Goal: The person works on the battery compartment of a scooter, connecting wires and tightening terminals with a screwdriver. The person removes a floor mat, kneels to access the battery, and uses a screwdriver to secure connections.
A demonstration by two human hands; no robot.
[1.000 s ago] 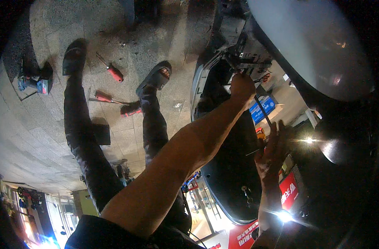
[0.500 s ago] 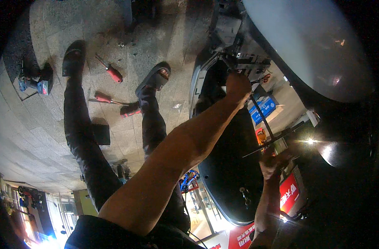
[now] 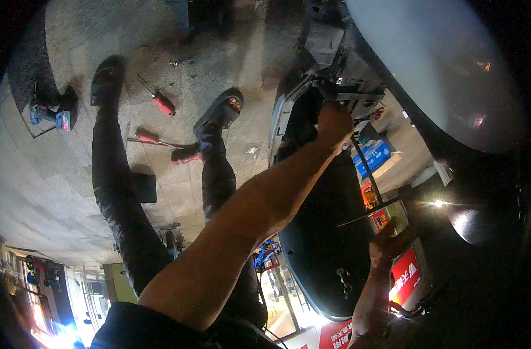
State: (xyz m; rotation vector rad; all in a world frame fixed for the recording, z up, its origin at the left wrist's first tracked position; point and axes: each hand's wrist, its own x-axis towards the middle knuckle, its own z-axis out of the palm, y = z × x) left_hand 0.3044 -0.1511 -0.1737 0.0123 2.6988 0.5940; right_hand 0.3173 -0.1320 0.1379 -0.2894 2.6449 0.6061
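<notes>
My left hand point(image 3: 335, 125) is closed round the far end of a T-handle wrench point(image 3: 367, 166), close to exposed dark parts of a vehicle point(image 3: 350, 90). The wrench's long shaft slants down to a thin crossbar. Just below that crossbar, my right hand point(image 3: 387, 244) has its fingers apart; whether a fingertip touches the bar is hard to see. Under my left forearm lies a long black panel point(image 3: 318, 232) with a bunch of keys point(image 3: 344, 282) near its lower end. The wrench's working tip is hidden behind my left hand.
Two red-handled screwdrivers point(image 3: 163, 104) and a red-and-black tool point(image 3: 187, 156) lie on the paved floor, between and beside my feet. A cordless drill point(image 3: 53, 116) stands farther left. A blue box point(image 3: 372, 158) is beyond the wrench. A glossy curved panel point(image 3: 446, 70) fills the upper right.
The crossbar has turned slightly, and my right hand has dropped from it with its fingers spreading. My left hand keeps its place on the wrench.
</notes>
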